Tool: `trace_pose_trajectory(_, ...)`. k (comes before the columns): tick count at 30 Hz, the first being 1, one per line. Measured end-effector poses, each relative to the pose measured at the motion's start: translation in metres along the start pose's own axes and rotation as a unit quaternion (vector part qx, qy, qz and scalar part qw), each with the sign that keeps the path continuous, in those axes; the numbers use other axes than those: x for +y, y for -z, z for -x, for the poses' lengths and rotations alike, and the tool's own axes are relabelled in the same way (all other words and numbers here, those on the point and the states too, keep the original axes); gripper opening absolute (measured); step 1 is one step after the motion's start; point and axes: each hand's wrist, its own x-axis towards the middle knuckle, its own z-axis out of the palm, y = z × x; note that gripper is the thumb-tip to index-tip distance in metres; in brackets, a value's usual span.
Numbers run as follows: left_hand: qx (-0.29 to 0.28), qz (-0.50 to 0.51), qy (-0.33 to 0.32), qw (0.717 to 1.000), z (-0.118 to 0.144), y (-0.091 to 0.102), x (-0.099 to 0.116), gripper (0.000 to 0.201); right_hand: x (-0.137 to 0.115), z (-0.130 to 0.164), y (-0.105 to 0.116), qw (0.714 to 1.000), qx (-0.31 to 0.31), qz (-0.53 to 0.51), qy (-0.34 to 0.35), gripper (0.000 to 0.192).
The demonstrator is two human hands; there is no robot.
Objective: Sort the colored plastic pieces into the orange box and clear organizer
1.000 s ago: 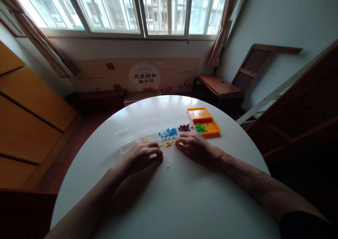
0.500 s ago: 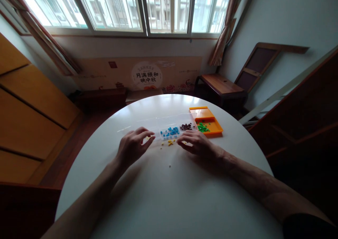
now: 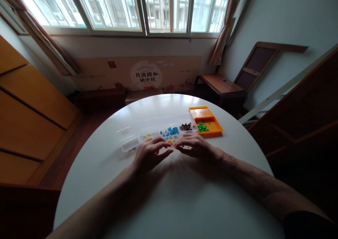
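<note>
My left hand [image 3: 153,153] is low over the table, its thumb and forefinger apart, fingertips close to those of my right hand. On my right hand [image 3: 194,145], the thumb and forefinger come together at the tips; anything between them is too small to make out. Just behind the fingertips lie small yellow pieces [image 3: 171,141], partly covered by the hands. Behind them is a clear compartment box [image 3: 130,144] with its lid tilted back. Its compartments hold pale yellow pieces [image 3: 148,136], blue pieces [image 3: 173,130] and dark brown pieces [image 3: 186,126].
An orange tray [image 3: 217,127] with green pieces [image 3: 202,127] stands at the box's right end. Everything rests on a round white table [image 3: 169,203]. Beyond its far edge are a wooden chair [image 3: 221,84] and a printed panel [image 3: 169,70] below the window.
My left hand has moved right and nearer to me, from the box's left part to beside my right hand, uncovering the pale yellow pieces. A tiny bead in front is no longer visible.
</note>
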Motion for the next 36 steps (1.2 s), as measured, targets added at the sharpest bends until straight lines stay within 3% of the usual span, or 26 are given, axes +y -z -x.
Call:
trace_pose_trajectory(10,0.007,-0.017,-0.033,0.999,0.000,-0.006,0.000,0.011,0.002,0.001,-0.004,1.000,-0.008,0.001,0.010,0.010)
trace_pose_trajectory(15,0.019,-0.023,-0.025,0.999,-0.002,0.001,-0.002,0.008,0.007,0.001,-0.005,0.998,0.008,0.055,0.019,0.011)
trace_pose_trajectory(20,0.050,-0.096,0.015,0.994,-0.003,0.021,-0.014,0.012,0.008,0.005,-0.005,0.992,-0.018,0.125,-0.014,0.026)
trace_pose_trajectory(26,0.037,-0.178,0.139,0.973,-0.003,0.043,-0.026,0.016,0.007,0.008,-0.007,0.984,-0.057,0.164,-0.037,0.041)
trace_pose_trajectory(31,0.022,-0.185,0.184,0.965,-0.003,0.046,-0.029,0.019,0.008,0.009,-0.005,0.983,-0.066,0.169,-0.035,0.039)
trace_pose_trajectory(36,0.006,-0.186,0.195,0.963,-0.002,0.045,-0.031,0.018,0.008,0.009,-0.005,0.986,-0.046,0.156,-0.040,0.019)
